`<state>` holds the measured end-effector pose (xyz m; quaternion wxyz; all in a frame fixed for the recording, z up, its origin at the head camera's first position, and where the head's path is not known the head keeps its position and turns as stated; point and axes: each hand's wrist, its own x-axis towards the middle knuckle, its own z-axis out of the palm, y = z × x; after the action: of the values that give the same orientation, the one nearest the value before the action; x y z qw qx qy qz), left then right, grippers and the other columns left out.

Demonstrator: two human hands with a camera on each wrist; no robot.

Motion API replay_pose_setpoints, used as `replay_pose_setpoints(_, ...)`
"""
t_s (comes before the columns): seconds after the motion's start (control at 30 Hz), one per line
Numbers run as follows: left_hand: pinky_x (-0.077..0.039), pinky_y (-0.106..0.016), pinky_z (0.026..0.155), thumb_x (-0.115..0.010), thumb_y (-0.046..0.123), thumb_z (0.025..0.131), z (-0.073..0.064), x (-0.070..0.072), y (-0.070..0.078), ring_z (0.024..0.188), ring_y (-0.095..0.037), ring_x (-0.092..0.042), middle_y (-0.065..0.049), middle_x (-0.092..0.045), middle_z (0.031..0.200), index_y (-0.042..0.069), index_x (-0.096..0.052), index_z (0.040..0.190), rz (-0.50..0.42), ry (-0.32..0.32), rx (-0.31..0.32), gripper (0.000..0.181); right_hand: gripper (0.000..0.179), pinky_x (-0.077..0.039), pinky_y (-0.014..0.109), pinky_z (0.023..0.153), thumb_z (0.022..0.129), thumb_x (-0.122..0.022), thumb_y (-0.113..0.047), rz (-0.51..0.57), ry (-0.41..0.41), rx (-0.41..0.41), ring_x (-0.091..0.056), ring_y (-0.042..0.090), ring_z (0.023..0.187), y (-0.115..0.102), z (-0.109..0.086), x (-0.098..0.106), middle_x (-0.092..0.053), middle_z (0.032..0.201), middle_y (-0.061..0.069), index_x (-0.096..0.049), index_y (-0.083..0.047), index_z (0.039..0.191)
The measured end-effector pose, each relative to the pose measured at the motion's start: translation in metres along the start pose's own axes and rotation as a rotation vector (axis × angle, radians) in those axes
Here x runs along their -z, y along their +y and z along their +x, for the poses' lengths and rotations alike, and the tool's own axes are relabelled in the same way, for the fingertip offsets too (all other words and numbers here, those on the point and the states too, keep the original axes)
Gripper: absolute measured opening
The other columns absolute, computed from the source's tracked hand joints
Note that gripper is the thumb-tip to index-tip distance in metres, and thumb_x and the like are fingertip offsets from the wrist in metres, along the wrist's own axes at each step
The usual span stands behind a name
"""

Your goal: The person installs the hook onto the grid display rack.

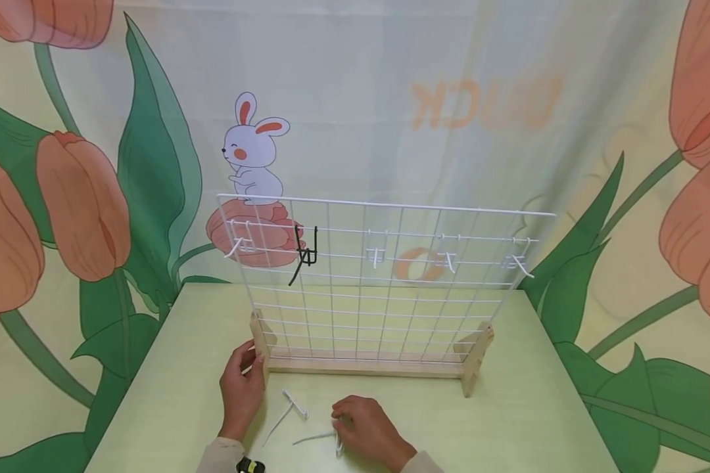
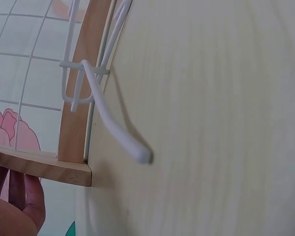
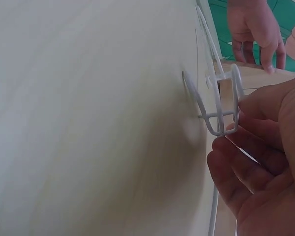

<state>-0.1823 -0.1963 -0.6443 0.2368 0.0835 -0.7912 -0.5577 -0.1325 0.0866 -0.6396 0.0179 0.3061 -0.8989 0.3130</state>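
My left hand [image 1: 241,391] grips the left wooden foot [image 1: 260,335] of a stand, thumb on one side and fingers curled behind the other. In the right wrist view my right hand [image 3: 260,162] pinches the looped end of a white wire hook [image 3: 220,116] between thumb and fingers, low over the table. Another white hook [image 1: 296,405] lies loose between the hands; its thick prong fills the middle of the left wrist view. The stand holds up a white wire grid panel [image 1: 384,204].
On the grid hang a black hook [image 1: 309,256] at left of centre and several white hooks, one [image 1: 376,253] near the middle. A wooden bar [image 1: 367,366] joins the stand's feet; the right foot [image 1: 476,361] stands on the pale table [image 1: 538,407]. Behind is a printed curtain [image 1: 343,98].
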Motion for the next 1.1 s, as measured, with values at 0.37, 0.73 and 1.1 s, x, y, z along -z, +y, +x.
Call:
replay_pose_setpoints(0.37, -0.048, -0.001, 0.083, -0.067, 0.012, 0.105, 0.0, -0.001, 0.002, 0.123, -0.034, -0.067, -0.014, -0.068, 0.132, 0.012, -0.063, 0.14, -0.002, -0.027, 0.027, 0.036, 0.008, -0.061, 0.027, 0.087, 0.094, -0.077, -0.013, 0.008, 0.021, -0.014, -0.073, 0.009, 0.1, 0.006, -0.016, 0.013, -0.078, 0.106, -0.005, -0.081, -0.012, 0.101)
replay_pose_setpoints(0.73, -0.05, -0.003, 0.085, -0.067, 0.011, 0.104, 0.001, -0.003, 0.005, 0.121, -0.02, -0.063, -0.01, -0.069, 0.13, 0.015, -0.061, 0.143, -0.041, -0.009, 0.045, 0.04, 0.01, -0.059, 0.02, 0.079, 0.093, -0.076, -0.007, 0.072, 0.046, -0.025, -0.071, 0.006, 0.093, 0.01, -0.028, 0.015, -0.078, 0.101, -0.003, -0.081, -0.008, 0.101)
replay_pose_setpoints(1.1, -0.05, -0.004, 0.083, -0.071, 0.008, 0.101, 0.0, -0.007, 0.003, 0.111, 0.002, -0.06, -0.009, -0.069, 0.124, 0.017, -0.062, 0.143, -0.06, 0.039, 0.013, 0.044, 0.012, -0.055, 0.015, 0.074, 0.093, -0.075, -0.003, 0.149, 0.04, -0.061, -0.065, -0.003, 0.085, 0.012, -0.045, 0.014, -0.076, 0.096, -0.005, -0.079, -0.01, 0.103)
